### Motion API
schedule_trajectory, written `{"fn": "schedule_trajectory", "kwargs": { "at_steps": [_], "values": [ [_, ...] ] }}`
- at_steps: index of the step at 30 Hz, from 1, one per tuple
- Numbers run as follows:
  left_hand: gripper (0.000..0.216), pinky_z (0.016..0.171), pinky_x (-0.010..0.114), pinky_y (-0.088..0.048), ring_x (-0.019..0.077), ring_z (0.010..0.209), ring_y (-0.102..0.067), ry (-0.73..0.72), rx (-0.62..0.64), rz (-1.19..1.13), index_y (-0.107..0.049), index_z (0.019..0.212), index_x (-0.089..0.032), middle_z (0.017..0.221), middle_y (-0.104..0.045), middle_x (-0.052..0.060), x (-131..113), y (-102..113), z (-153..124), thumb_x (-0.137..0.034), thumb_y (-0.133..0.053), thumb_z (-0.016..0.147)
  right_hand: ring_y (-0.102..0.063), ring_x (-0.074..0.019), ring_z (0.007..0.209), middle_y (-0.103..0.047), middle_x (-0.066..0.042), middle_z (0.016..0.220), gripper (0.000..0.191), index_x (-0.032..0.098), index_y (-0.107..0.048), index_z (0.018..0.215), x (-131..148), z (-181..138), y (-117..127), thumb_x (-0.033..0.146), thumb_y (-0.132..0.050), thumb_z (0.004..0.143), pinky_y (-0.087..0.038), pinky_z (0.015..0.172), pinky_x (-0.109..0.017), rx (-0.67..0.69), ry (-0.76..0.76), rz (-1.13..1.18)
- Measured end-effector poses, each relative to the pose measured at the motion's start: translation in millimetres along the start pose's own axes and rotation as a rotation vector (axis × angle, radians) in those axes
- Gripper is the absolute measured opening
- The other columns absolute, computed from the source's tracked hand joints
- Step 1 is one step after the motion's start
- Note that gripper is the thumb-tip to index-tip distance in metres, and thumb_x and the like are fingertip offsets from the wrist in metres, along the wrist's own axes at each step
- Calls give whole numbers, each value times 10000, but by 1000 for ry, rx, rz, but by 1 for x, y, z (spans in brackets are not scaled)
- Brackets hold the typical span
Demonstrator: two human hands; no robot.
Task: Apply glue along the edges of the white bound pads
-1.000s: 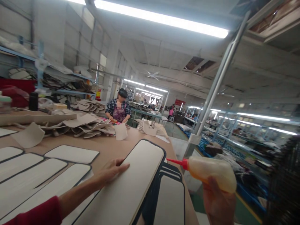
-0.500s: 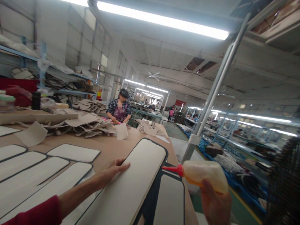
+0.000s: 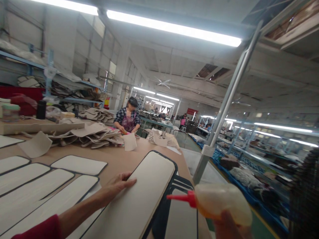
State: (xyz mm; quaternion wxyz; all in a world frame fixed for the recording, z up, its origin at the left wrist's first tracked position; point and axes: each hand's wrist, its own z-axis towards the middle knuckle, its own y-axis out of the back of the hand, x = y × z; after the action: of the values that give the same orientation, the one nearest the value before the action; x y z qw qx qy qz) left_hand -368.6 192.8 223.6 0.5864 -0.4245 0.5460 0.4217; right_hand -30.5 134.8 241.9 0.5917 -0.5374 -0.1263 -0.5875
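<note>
Over a brown worktable, the left hand grips a pale panel, the right hand a squeeze bottle beside it, nozzle best kept steady.

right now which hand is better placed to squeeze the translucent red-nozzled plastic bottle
Likely the right hand: it grips that bottle, its nozzle pointing toward the rectangular, dark-edged cream panel that the left hand holds.

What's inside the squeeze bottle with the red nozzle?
Amber liquid lies along the low side of the bottle; the right hand covers part of it, hiding the contents there.
</note>
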Motion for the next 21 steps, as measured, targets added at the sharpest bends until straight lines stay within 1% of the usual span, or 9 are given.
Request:
{"fn": "schedule_trajectory", "kwargs": {
  "at_steps": [1, 4, 6, 8, 11, 13, 15, 18, 21],
  "values": [
    [477, 717, 283, -501, 228, 827, -659, -1, 3, 9, -683, 1020, -149, 936, -733, 60, 1, 0, -2, -523, -678, 723, -659, -194, 755, -695, -26, 796, 515, 219, -665, 1001, 9, 8, -6, 344, -870, 545, -566, 701, -285, -54, 33, 51],
    [475, 730, 279, -503, 231, 858, -658, 7, 18, 38, -685, 1060, -166, 978, -729, 56, 1, -2, -6, -522, -662, 746, -628, -140, 741, -685, 17, 811, 587, 238, -675, 1000, 27, 27, -24, 276, -907, 462, -548, 698, -212, -151, 158, 79],
    [468, 735, 277, -503, 237, 880, -658, 3, 30, 58, -688, 1070, -173, 986, -727, 54, -1, -3, -9, -516, -660, 753, -606, -134, 746, -665, 27, 781, 610, 240, -673, 1023, 30, 34, -29, 262, -905, 459, -537, 692, -196, -133, 222, 56],
    [463, 739, 279, -504, 244, 894, -659, 4, 47, 60, -690, 1076, -177, 989, -727, 53, -4, -3, -12, -509, -661, 755, -600, -147, 783, -646, 23, 770, 636, 236, -647, 1097, 28, 39, -27, 278, -885, 508, -531, 700, -211, -105, 252, 0],
    [475, 746, 280, -507, 248, 901, -661, 6, 52, 59, -691, 1085, -185, 994, -728, 51, -5, -1, -14, -509, -676, 738, -604, -191, 789, -642, -9, 804, 681, 206, -597, 1178, 21, 42, -17, 329, -854, 560, -546, 686, -287, -79, 257, -139],
    [493, 745, 284, -509, 249, 894, -663, 0, 49, 60, -690, 1092, -188, 977, -730, 50, -5, 1, -15, -517, -682, 725, -601, -210, 725, -641, -31, 787, 699, 175, -597, 1162, 19, 43, -11, 369, -857, 543, -554, 637, -327, -80, 241, -221],
    [505, 744, 287, -510, 250, 880, -665, -3, 56, 65, -692, 1091, -188, 950, -733, 48, -5, 3, -16, -524, -684, 715, -585, -201, 648, -642, -38, 770, 726, 162, -601, 1152, 19, 41, -7, 393, -865, 517, -552, 585, -333, -89, 208, -276],
    [497, 752, 278, -506, 249, 895, -664, -3, 71, 88, -700, 1078, -193, 962, -734, 40, -6, 6, -18, -525, -687, 708, -585, -181, 625, -655, -32, 796, 740, 188, -577, 1203, 22, 40, -6, 379, -856, 544, -553, 593, -324, -53, 188, -263],
    [511, 769, 273, -503, 249, 928, -660, 11, 105, 83, -694, 1095, -202, 1000, -730, 38, -10, 7, -20, -533, -686, 705, -616, -179, 674, -667, -36, 817, 703, 192, -612, 1142, 26, 44, -7, 311, -879, 503, -552, 609, -281, -1, 188, -174]
  ]
}}
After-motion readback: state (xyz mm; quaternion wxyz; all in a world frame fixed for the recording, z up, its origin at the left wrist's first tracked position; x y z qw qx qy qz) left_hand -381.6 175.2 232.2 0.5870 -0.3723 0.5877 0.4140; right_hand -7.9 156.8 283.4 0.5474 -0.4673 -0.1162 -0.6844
